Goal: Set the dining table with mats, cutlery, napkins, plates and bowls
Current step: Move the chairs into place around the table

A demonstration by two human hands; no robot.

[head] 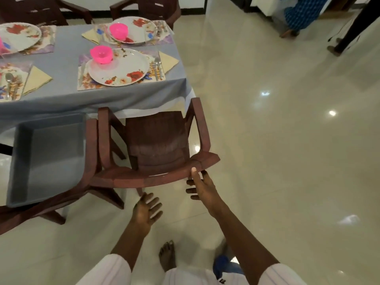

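The table (pixel 131 93) wears a grey cloth and holds floral mats. On the near right mat (pixel 86 84) sit a flowered plate (pixel 119 67), a pink bowl (pixel 101 54), cutlery (pixel 157 67) and a yellow folded napkin (pixel 167 60). A second plate (pixel 135 30) with a pink bowl (pixel 118 30) lies behind it. More settings show at the left edge. My right hand (pixel 200 187) grips the top rail of a brown plastic chair (pixel 156 140) tucked at the table's near side. My left hand (pixel 147 212) hangs open below the chair back, touching nothing.
A grey plastic tub (pixel 47 159), with nothing in it, rests on a second brown chair at the left. Two more chairs (pixel 148 7) stand beyond the table. Glossy tiled floor spreads to the right, where other people's legs (pixel 345 38) stand far back.
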